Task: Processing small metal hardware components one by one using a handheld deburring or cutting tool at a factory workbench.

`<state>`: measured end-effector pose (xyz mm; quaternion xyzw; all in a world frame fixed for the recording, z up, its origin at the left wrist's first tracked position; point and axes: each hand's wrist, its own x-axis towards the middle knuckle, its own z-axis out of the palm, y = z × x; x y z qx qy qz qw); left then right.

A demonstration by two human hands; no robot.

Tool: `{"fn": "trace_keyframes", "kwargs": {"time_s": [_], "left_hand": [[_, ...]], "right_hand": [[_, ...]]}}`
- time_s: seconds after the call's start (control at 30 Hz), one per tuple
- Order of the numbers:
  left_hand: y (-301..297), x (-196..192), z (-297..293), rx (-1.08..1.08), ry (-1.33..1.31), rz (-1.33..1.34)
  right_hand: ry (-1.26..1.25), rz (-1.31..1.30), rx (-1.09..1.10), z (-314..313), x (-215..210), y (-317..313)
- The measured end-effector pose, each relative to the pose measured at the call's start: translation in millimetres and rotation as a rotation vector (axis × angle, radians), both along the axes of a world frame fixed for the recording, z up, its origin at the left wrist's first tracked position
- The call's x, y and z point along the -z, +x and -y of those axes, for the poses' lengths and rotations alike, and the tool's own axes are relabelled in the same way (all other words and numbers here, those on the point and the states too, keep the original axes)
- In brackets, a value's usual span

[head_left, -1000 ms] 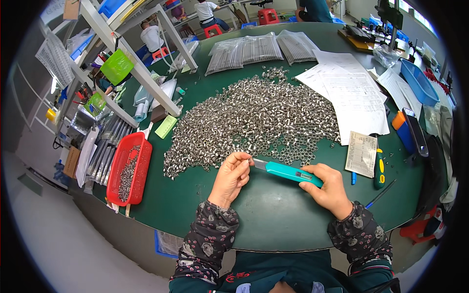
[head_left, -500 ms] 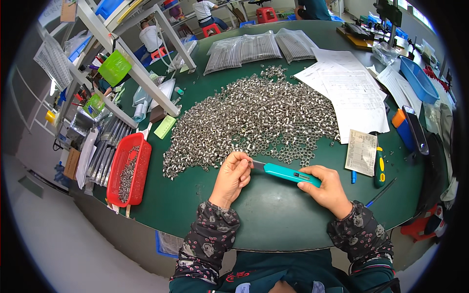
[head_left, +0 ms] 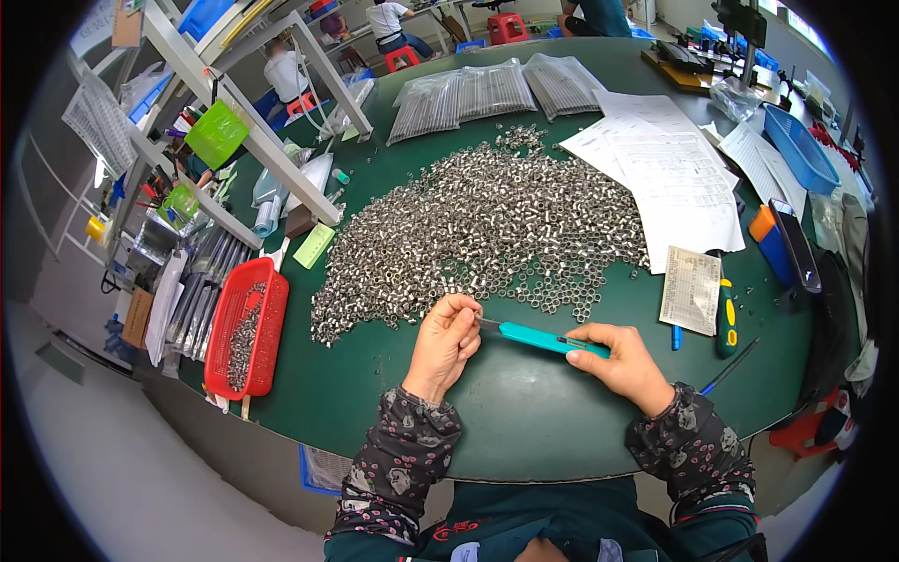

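In my right hand is a teal utility knife, gripped by its handle with the blade out toward the left. My left hand pinches a small metal ring, partly hidden by the fingertips, and the blade's tip meets it there. Just beyond both hands spreads a wide heap of small silvery metal rings on the green table. Some at its near right edge lie flat in a single layer.
A red plastic basket with more rings stands at the left. Bagged metal tubes lie at the back. On the right are paper sheets, a card, a yellow-green screwdriver, a pen and a blue tray.
The knife has turned slightly in my right hand, so its blade shows more edge-on. My right hand has shifted slightly left. My left hand keeps its pinch in nearly the same place.
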<state>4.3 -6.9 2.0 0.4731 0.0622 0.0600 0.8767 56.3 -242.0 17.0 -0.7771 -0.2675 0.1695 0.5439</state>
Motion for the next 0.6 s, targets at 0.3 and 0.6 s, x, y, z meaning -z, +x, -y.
{"fn": "trace_keyframes", "kwargs": {"time_s": [0.3, 0.6], "left_hand": [[0.0, 4.8, -2.0, 0.029, -0.013, -0.02], [0.0, 4.0, -1.9, 0.027, -0.009, -0.072]], "right_hand": [[-0.087, 0.386, 0.124, -1.4, -4.3, -6.3], [-0.094, 0.695, 0.189, -2.1, -5.5, -8.3]]}}
